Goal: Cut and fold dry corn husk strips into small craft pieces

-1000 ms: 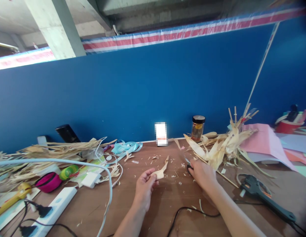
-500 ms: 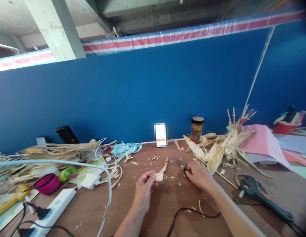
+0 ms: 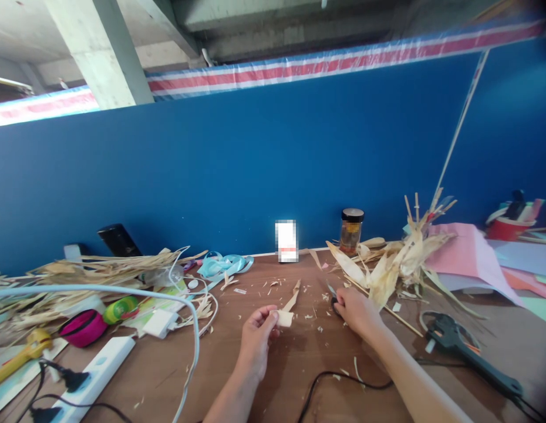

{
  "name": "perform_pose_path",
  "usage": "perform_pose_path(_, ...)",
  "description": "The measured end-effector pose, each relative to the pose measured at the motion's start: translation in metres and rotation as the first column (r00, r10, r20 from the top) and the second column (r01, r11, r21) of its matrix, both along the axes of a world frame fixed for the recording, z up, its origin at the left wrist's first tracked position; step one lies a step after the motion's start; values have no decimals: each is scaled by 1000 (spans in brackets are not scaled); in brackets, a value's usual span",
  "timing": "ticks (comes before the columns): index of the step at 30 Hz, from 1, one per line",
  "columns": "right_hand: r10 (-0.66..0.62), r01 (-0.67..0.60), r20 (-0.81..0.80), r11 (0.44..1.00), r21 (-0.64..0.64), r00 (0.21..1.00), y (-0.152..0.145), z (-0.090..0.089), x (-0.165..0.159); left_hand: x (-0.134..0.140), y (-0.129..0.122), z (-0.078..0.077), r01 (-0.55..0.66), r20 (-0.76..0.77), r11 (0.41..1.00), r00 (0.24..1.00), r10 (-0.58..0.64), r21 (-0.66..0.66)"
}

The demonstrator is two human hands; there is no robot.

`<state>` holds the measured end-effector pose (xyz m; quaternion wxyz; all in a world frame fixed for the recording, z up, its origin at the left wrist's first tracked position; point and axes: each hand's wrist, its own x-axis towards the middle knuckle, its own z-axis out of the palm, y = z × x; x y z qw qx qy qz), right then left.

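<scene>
My left hand (image 3: 259, 338) is closed in a pinch on a small pale piece of corn husk (image 3: 285, 319), held low over the brown table. Just beyond it is a narrow twisted husk strip (image 3: 293, 296); whether the two are joined I cannot tell. My right hand (image 3: 354, 308) is wrapped around a pair of scissors with dark handles (image 3: 334, 304). Their blades (image 3: 330, 288) point away and to the left, apart from the husk piece. Most of the handles are hidden by my fingers.
Small husk scraps litter the table (image 3: 238, 376). At right are a husk bundle (image 3: 390, 273), a jar (image 3: 351, 232) and a black glue gun (image 3: 471, 355) with its cord. Dried husks (image 3: 105, 267), blue ribbon (image 3: 224, 265), a white cable (image 3: 196, 335) and a power strip (image 3: 99, 376) lie left.
My right hand has shifted slightly to the right and turned, taking the scissors with it; their blades were blurred before. The left hand with the husk piece has barely moved.
</scene>
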<state>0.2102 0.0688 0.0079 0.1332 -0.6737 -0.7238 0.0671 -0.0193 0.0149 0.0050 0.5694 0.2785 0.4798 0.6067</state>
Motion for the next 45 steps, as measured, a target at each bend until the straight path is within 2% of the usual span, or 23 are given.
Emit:
perform_pose_path(6, 13, -13, -40, 1000, 3, 999, 0, 1, -4, -1, 1, -2, -15, -8, 1000, 1000, 15, 0)
perform_pose_path(8, -18, 23, -88, 998, 56, 996, -4, 5, -12, -1, 1, -3, -7, -41, 1000, 999, 8, 26)
perform_pose_path(10, 13, 27, -243, 987, 160, 970, -10, 10, -24, 0, 0, -3, 26, -110, 998, 994, -19, 59)
perform_pose_path(12, 184, -95, -464, 973, 209, 867, -19, 14, -38, 3, -2, -3, 95, -182, 992, 980, -78, 87)
perform_pose_path(13, 281, -213, -557, 959, 186, 781, -23, 15, -45, 5, -3, -3, 136, -207, 985, 972, -113, 103)
perform_pose_path(15, 364, -409, -693, 906, 108, 622, -31, 14, -58, 8, -4, -3, 207, -240, 968, 956, -169, 143)
perform_pose_path(18, 339, -508, -804, 860, 54, 488, -38, 7, -70, 10, -4, -4, 248, -288, 953, 938, -192, 176)
perform_pose_path(21, 274, -517, -876, 855, 34, 397, -39, -1, -75, 8, -3, -5, 257, -316, 952, 928, -195, 169)
perform_pose_path(23, 240, -511, -900, 859, 22, 365, -38, -3, -75, 7, -3, -5, 264, -317, 952, 926, -205, 155)
perform_pose_path(28, 240, -509, -913, 860, 43, 329, -38, -1, -74, 7, -3, -2, 277, -339, 950, 916, -215, 145)
perform_pose_path(31, 254, -475, -908, 877, 70, 334, -38, 1, -73, 8, -2, -1, 283, -344, 949, 913, -221, 140)
perform_pose_path(35, 274, -451, -887, 888, 86, 371, -38, 2, -74, 8, -1, -2, 287, -289, 953, 924, -249, 96)
perform_pose_path(40, 336, -441, -849, 887, 140, 407, -41, 6, -75, 9, -1, -4, 257, -303, 958, 930, -209, 128)
perform_pose_path(45, 356, -395, -786, 905, 157, 505, -42, 7, -78, 10, -2, -7, 212, -338, 966, 929, -151, 149)
